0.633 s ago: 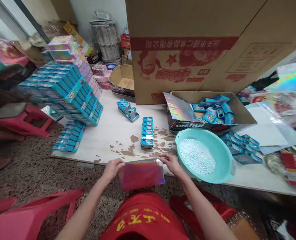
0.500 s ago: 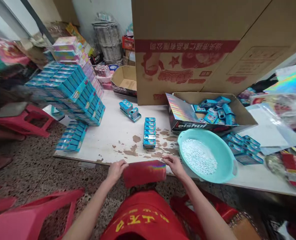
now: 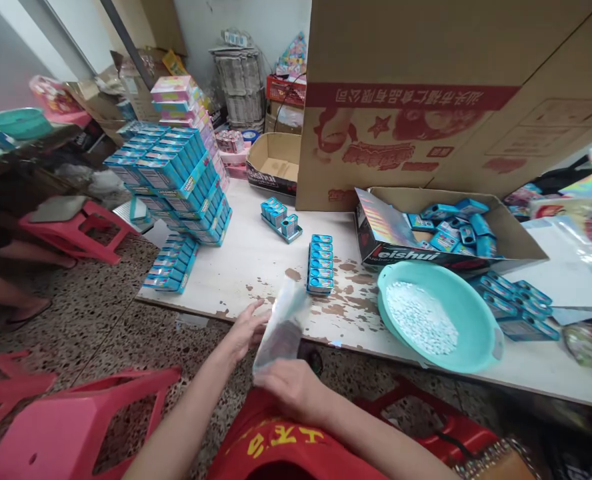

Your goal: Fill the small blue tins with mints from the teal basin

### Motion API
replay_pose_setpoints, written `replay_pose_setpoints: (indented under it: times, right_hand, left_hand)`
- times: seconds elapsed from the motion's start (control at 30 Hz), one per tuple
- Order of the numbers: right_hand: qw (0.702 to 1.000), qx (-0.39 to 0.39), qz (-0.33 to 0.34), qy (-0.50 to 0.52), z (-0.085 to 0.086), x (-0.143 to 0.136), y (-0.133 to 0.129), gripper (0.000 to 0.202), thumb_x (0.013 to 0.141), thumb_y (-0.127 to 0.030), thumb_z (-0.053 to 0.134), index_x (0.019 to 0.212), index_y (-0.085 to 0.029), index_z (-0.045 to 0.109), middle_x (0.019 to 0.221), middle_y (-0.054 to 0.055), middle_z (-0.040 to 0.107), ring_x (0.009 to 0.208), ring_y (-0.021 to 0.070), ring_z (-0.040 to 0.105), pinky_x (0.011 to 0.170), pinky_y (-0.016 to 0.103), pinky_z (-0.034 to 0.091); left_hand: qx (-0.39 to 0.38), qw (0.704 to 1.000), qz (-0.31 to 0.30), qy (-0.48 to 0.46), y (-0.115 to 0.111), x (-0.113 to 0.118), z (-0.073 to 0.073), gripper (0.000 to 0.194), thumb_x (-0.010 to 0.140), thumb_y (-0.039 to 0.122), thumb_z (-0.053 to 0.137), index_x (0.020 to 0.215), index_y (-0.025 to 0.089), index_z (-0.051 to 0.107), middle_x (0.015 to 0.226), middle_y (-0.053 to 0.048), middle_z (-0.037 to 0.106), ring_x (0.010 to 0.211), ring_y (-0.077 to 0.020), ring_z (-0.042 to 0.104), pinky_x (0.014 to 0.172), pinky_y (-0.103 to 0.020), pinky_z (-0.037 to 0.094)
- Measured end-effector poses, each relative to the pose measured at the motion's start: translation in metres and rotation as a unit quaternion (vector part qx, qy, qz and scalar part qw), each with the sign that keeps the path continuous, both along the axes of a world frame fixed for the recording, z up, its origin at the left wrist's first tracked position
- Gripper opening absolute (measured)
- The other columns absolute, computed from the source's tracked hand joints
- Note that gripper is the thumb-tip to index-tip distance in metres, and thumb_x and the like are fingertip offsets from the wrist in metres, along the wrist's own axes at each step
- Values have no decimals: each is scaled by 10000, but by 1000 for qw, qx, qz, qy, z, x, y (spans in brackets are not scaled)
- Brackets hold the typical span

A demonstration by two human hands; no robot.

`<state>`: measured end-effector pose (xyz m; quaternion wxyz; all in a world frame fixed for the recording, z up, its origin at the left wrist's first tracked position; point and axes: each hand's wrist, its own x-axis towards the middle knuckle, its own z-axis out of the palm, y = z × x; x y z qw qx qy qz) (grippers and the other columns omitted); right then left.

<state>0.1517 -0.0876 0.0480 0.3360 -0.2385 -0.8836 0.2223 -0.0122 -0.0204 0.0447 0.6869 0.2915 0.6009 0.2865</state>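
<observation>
A see-through, shiny plastic film, blurred by motion, stands tilted in front of my red apron. My right hand is closed on its lower end. Beside the film's left side is my left hand, its fingers stretched out and apart; whether a fingertip touches the film I cannot tell. On the table just beyond, a row of small blue boxes sits in a narrow tray. Another blue tray, partly filled with such boxes, lies farther back.
To the right, a turquoise basin holds white pellets, with an open carton of loose blue boxes behind it. Blue packs are stacked at the left. A big cardboard box stands at the back. Pink stools are on the floor.
The film has turned from lying wide between both hands to a steep tilt. My right hand has come left and down to its lower end; my left hand has opened. The view has shifted left.
</observation>
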Motion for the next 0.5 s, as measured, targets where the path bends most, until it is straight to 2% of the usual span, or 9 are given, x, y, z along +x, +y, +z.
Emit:
replay_pose_setpoints:
  times: [0.1, 0.17, 0.2, 0.27, 0.33, 0.37, 0.4, 0.47, 0.5]
  right_hand:
    - [998, -31, -8, -49, -29, -12, -4, 245, 860, -99, 391, 950, -191, 599, 742, 8, 661, 657, 131, 590, 600, 225, 464]
    - [996, -50, -38, -67, -42, -7, -7, 238, 861, -93, 392, 960, -182, 589, 762, 17, 664, 677, 131, 595, 614, 221, 464]
    - [995, -52, -50, -74, -45, -4, -9, 239, 865, -93, 387, 973, -177, 583, 768, 23, 663, 683, 134, 593, 618, 223, 464]
    - [994, -44, -58, -83, -47, 2, -14, 241, 870, -103, 379, 987, -179, 576, 754, 25, 654, 662, 140, 578, 593, 230, 456]
    - [995, -25, -57, -82, -47, 4, -17, 239, 875, -114, 374, 991, -183, 571, 748, 24, 651, 636, 143, 559, 563, 234, 444]
    - [995, -16, -58, -80, -46, 4, -18, 239, 878, -118, 369, 990, -187, 569, 755, 23, 654, 633, 143, 554, 557, 234, 440]
    - [995, -8, -56, -79, -46, 2, -19, 242, 883, -122, 364, 991, -192, 569, 773, 23, 662, 641, 141, 556, 559, 232, 441]
    - [996, 3, -48, -76, -44, -5, -19, 245, 893, -129, 358, 977, -208, 575, 776, 12, 668, 644, 133, 562, 560, 224, 441]
    - [997, 1, -37, -70, -42, -8, -18, 230, 902, -151, 369, 963, -218, 580, 756, 1, 665, 636, 130, 564, 553, 220, 440]
  left_hand:
    - [79, 993, -64, 60, 4, 11, -5, 586, 721, 443, 628, 1202, 138, 492, 970, -125, 681, 787, -204, 655, 686, -307, 506]
    - [122, 981, -112, 102, 3, 12, -16, 552, 730, 442, 603, 1180, 135, 513, 1064, -142, 656, 958, -242, 629, 813, -355, 495]
    - [136, 971, -120, 154, 0, 12, -22, 577, 719, 442, 614, 1197, 137, 508, 1148, -156, 621, 1078, -269, 579, 899, -389, 462]
    - [151, 935, -88, 309, -8, 8, -36, 648, 686, 445, 654, 1235, 145, 487, 1337, -182, 486, 1292, -319, 387, 1037, -457, 339]
    - [125, 900, -19, 417, -18, 1, -50, 687, 659, 447, 687, 1244, 152, 479, 1413, -191, 392, 1359, -341, 267, 1069, -491, 278]
    - [93, 909, 9, 407, -24, -2, -56, 687, 650, 439, 699, 1233, 147, 483, 1393, -202, 413, 1341, -347, 303, 1046, -492, 310]
    - [54, 932, 18, 358, -29, -6, -62, 671, 638, 424, 712, 1202, 128, 501, 1330, -218, 477, 1282, -352, 395, 998, -480, 369]
    - [-15, 978, -2, 209, -35, -11, -70, 583, 633, 394, 710, 1103, 87, 552, 1098, -212, 627, 1045, -331, 592, 853, -432, 477]
    - [-21, 988, -18, 154, -36, -14, -71, 524, 649, 390, 689, 1057, 82, 573, 985, -185, 668, 926, -306, 637, 784, -406, 502]
